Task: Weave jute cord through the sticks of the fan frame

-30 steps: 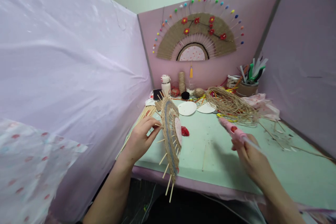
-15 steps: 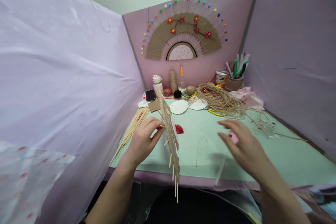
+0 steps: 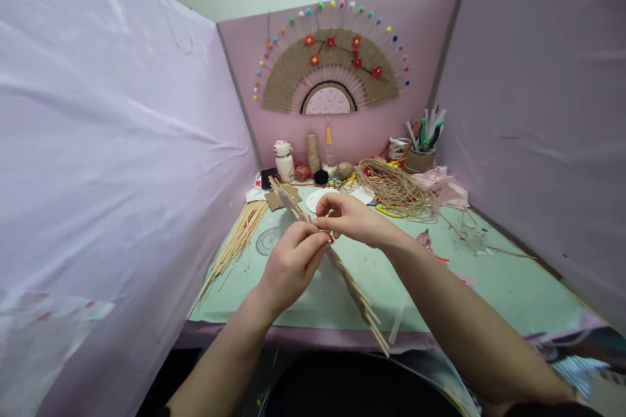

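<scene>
The left hand (image 3: pixel 291 267) pinches the tan, stick-ribbed twine fan (image 3: pixel 351 281) edge-on above the pale-green bench (image 3: pixel 508 300), long axis slanting far-left to near-right, the right hand (image 3: pixel 355 218) equally near, its hold unclear.

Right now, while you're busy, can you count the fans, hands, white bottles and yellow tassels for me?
Fans: 2, the wall fan and the held fan
Hands: 2, left hand and right hand
White bottle: 1
Yellow tassel: 1
Total: 6
</scene>
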`<state>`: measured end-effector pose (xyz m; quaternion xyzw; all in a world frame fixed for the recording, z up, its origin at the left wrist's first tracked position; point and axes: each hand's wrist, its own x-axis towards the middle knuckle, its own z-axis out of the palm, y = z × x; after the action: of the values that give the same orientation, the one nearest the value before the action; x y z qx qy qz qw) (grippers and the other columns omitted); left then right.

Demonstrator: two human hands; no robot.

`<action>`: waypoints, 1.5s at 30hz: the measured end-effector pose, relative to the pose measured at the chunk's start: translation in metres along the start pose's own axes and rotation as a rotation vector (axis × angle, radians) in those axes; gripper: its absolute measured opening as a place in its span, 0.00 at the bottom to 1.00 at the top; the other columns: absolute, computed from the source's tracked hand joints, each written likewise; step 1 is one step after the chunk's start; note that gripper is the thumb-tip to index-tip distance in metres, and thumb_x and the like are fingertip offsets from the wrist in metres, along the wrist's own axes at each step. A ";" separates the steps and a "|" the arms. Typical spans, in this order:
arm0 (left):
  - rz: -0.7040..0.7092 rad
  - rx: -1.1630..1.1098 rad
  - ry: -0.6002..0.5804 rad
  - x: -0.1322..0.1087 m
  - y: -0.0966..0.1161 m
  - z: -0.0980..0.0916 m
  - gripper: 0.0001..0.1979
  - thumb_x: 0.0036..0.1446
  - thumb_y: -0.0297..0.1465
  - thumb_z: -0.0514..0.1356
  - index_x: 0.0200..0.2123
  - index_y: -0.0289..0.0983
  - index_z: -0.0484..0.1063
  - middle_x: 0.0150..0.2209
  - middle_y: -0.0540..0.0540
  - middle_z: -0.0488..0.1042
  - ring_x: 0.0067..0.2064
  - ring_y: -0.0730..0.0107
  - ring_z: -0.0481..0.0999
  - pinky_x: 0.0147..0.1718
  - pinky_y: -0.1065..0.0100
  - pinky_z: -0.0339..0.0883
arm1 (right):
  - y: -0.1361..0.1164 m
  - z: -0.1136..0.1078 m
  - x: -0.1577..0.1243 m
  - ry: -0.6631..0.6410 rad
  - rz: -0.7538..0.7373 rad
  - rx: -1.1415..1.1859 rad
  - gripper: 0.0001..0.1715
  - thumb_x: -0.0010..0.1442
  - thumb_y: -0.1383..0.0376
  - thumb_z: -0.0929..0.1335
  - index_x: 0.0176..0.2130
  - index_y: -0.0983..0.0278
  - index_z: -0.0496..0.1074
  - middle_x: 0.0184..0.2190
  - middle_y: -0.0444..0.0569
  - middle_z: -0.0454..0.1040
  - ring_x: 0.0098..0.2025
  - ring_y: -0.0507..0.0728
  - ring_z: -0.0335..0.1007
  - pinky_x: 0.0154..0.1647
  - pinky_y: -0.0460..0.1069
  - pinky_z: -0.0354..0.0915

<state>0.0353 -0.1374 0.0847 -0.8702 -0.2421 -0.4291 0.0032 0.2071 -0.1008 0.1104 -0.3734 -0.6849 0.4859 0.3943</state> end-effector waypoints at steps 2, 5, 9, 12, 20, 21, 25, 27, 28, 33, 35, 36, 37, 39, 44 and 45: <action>0.009 0.018 0.027 0.001 -0.002 0.006 0.08 0.59 0.22 0.56 0.41 0.37 0.69 0.37 0.46 0.67 0.40 0.70 0.68 0.39 0.66 0.67 | -0.003 -0.005 0.005 -0.046 -0.073 -0.018 0.13 0.51 0.64 0.71 0.38 0.63 0.67 0.30 0.41 0.68 0.24 0.47 0.64 0.22 0.43 0.62; 0.029 0.042 0.040 0.002 -0.004 0.013 0.08 0.59 0.22 0.56 0.40 0.37 0.69 0.36 0.46 0.66 0.39 0.70 0.67 0.39 0.66 0.66 | -0.005 -0.012 0.008 -0.199 -0.195 -0.065 0.12 0.55 0.66 0.69 0.41 0.64 0.70 0.32 0.43 0.70 0.31 0.49 0.66 0.30 0.44 0.64; 0.033 0.052 0.033 0.003 -0.007 0.013 0.07 0.58 0.23 0.57 0.40 0.36 0.70 0.36 0.46 0.64 0.40 0.70 0.66 0.40 0.65 0.66 | -0.006 -0.016 0.012 -0.315 -0.260 -0.099 0.10 0.60 0.65 0.65 0.42 0.65 0.70 0.36 0.46 0.72 0.36 0.51 0.67 0.37 0.46 0.64; -0.001 0.059 0.030 0.009 -0.010 0.005 0.06 0.58 0.24 0.57 0.38 0.37 0.71 0.35 0.46 0.63 0.39 0.69 0.65 0.39 0.65 0.65 | -0.009 -0.012 0.020 -0.313 -0.299 -0.174 0.08 0.61 0.65 0.64 0.39 0.66 0.70 0.34 0.45 0.71 0.35 0.51 0.66 0.36 0.46 0.63; 0.046 -0.026 -0.112 0.041 -0.017 -0.015 0.10 0.61 0.24 0.54 0.44 0.38 0.72 0.39 0.45 0.68 0.41 0.70 0.69 0.41 0.66 0.66 | 0.008 -0.012 0.025 0.055 -0.388 -0.132 0.10 0.62 0.62 0.63 0.32 0.66 0.68 0.28 0.43 0.65 0.32 0.50 0.61 0.34 0.46 0.58; 0.052 -0.045 -0.111 0.042 -0.019 -0.016 0.13 0.61 0.24 0.54 0.48 0.38 0.71 0.40 0.44 0.69 0.42 0.70 0.69 0.42 0.66 0.66 | 0.012 -0.014 0.021 0.080 -0.371 -0.089 0.11 0.62 0.61 0.63 0.32 0.65 0.67 0.27 0.42 0.64 0.30 0.50 0.59 0.33 0.46 0.58; -0.011 -0.061 0.035 0.045 -0.033 -0.015 0.16 0.62 0.24 0.52 0.51 0.39 0.69 0.45 0.43 0.71 0.48 0.68 0.70 0.47 0.64 0.66 | 0.021 -0.018 0.007 0.104 -0.307 0.025 0.12 0.61 0.58 0.64 0.33 0.64 0.68 0.24 0.40 0.60 0.25 0.49 0.56 0.30 0.46 0.58; -0.085 -0.096 0.040 0.048 -0.041 -0.010 0.16 0.61 0.24 0.52 0.51 0.39 0.69 0.48 0.42 0.71 0.46 0.68 0.72 0.46 0.63 0.68 | 0.021 -0.019 0.001 0.116 -0.291 0.021 0.13 0.61 0.57 0.64 0.33 0.64 0.68 0.25 0.41 0.62 0.26 0.49 0.58 0.30 0.46 0.60; -0.131 -0.140 0.002 0.049 -0.044 -0.007 0.16 0.61 0.25 0.53 0.52 0.38 0.68 0.49 0.41 0.71 0.42 0.69 0.74 0.43 0.64 0.70 | 0.021 -0.020 -0.001 0.122 -0.288 0.010 0.13 0.61 0.56 0.64 0.33 0.64 0.69 0.26 0.42 0.62 0.26 0.49 0.59 0.31 0.46 0.61; -0.297 -0.389 -0.184 0.056 -0.047 0.007 0.24 0.60 0.29 0.55 0.59 0.42 0.59 0.50 0.41 0.73 0.22 0.79 0.72 0.24 0.71 0.72 | 0.022 -0.024 -0.012 0.165 -0.310 -0.050 0.13 0.62 0.56 0.64 0.35 0.63 0.70 0.30 0.45 0.66 0.32 0.51 0.63 0.35 0.47 0.64; -0.302 -0.427 -0.180 0.056 -0.044 0.009 0.27 0.59 0.28 0.56 0.61 0.45 0.57 0.53 0.41 0.70 0.23 0.80 0.73 0.23 0.73 0.72 | 0.024 -0.026 -0.017 0.181 -0.322 -0.074 0.13 0.62 0.57 0.63 0.35 0.63 0.71 0.31 0.46 0.67 0.33 0.52 0.64 0.36 0.48 0.64; -0.300 -0.449 -0.190 0.055 -0.043 0.010 0.28 0.58 0.27 0.56 0.61 0.47 0.56 0.55 0.41 0.69 0.24 0.80 0.74 0.23 0.73 0.72 | 0.025 -0.026 -0.019 0.186 -0.327 -0.087 0.12 0.63 0.58 0.63 0.35 0.62 0.71 0.32 0.46 0.68 0.33 0.52 0.65 0.37 0.48 0.64; -0.298 -0.478 -0.212 0.054 -0.043 0.011 0.28 0.58 0.27 0.56 0.61 0.48 0.56 0.56 0.41 0.67 0.25 0.80 0.74 0.23 0.73 0.72 | 0.026 -0.027 -0.020 0.192 -0.333 -0.097 0.12 0.63 0.58 0.63 0.35 0.63 0.71 0.33 0.46 0.68 0.33 0.52 0.65 0.37 0.48 0.64; -0.303 -0.575 -0.273 0.054 -0.045 0.012 0.31 0.57 0.26 0.57 0.62 0.50 0.54 0.57 0.40 0.65 0.25 0.79 0.74 0.23 0.73 0.72 | 0.027 -0.027 -0.022 0.205 -0.338 -0.115 0.12 0.63 0.59 0.63 0.35 0.63 0.71 0.33 0.47 0.68 0.34 0.52 0.65 0.36 0.47 0.64; -0.394 -0.810 -0.332 0.065 -0.062 0.013 0.43 0.51 0.28 0.64 0.64 0.49 0.44 0.47 0.41 0.70 0.27 0.72 0.76 0.21 0.71 0.73 | 0.024 -0.023 -0.016 0.247 -0.340 -0.150 0.13 0.63 0.58 0.63 0.34 0.63 0.72 0.33 0.47 0.69 0.34 0.52 0.65 0.37 0.48 0.64; -0.412 -0.826 -0.347 0.068 -0.065 0.012 0.41 0.50 0.29 0.65 0.63 0.47 0.47 0.44 0.43 0.71 0.26 0.72 0.76 0.21 0.71 0.73 | 0.023 -0.022 -0.014 0.257 -0.340 -0.154 0.13 0.63 0.58 0.63 0.34 0.63 0.72 0.33 0.47 0.69 0.34 0.52 0.65 0.37 0.48 0.64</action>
<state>0.0518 -0.0491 0.1147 -0.7916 -0.2156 -0.3296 -0.4672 0.2360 -0.0994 0.0904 -0.3403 -0.7172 0.3073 0.5248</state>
